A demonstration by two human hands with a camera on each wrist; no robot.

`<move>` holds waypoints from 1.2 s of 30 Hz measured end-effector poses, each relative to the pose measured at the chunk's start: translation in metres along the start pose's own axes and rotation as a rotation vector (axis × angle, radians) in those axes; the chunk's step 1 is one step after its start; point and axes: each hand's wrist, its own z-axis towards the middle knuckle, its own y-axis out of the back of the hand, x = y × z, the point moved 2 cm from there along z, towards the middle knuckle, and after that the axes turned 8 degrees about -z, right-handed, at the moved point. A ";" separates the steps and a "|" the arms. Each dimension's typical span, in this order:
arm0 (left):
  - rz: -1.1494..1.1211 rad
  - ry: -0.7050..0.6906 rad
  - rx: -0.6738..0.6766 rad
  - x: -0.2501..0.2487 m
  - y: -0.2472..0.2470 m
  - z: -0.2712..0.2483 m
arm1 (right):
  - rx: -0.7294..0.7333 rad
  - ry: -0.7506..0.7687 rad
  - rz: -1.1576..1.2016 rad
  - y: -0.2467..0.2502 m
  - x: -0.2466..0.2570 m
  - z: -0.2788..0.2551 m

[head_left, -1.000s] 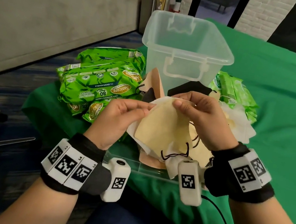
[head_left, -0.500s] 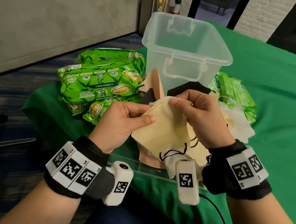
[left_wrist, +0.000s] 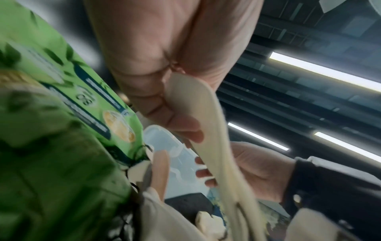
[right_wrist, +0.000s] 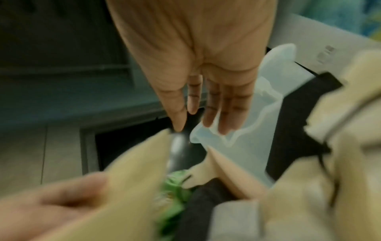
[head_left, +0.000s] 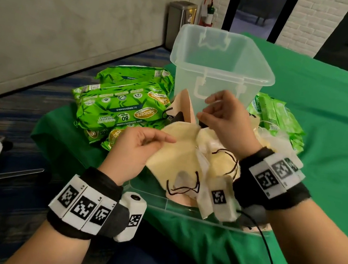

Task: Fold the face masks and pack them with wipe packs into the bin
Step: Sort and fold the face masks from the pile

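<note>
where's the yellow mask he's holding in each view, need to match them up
Head: the yellow mask lies centre frame, pinched at its left edge by the left hand.
Left wrist: the mask runs as a pale strip down the middle, from the thumb and fingers toward the bottom.
Right wrist: a blurred tan sheet at lower left.
Shared landmark: the clear plastic bin, seen at and.

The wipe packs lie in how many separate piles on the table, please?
2. The left pile lies left of the clear bin; the right pile lies right of it, beyond the right hand. Packs underneath may be hidden.
</note>
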 end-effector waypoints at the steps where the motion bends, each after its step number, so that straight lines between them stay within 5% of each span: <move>1: 0.005 0.007 -0.056 0.001 0.006 0.001 | 0.017 0.022 -0.164 0.000 0.000 0.010; 6: -0.008 0.035 -0.276 0.011 0.031 0.002 | 0.327 0.172 -0.640 -0.025 0.010 0.037; 13: 0.038 0.038 -0.294 0.015 0.041 -0.002 | 0.556 0.221 -1.106 -0.053 0.004 0.056; 18: -0.016 0.070 -0.284 0.017 0.042 -0.003 | 0.432 0.162 -0.955 -0.040 0.015 0.059; 26: 0.016 0.096 -0.220 0.009 0.028 -0.001 | -0.133 0.133 -0.403 0.047 0.051 0.048; 29: -0.034 0.097 -0.239 0.008 0.019 0.006 | -0.010 0.165 -0.013 0.057 0.061 0.030; 32: -0.158 0.138 -0.206 0.007 0.014 0.011 | 0.328 0.130 0.245 0.054 0.059 0.014; 36: -0.515 0.114 -0.181 -0.009 0.006 0.008 | 0.479 0.034 -0.021 0.032 0.043 0.007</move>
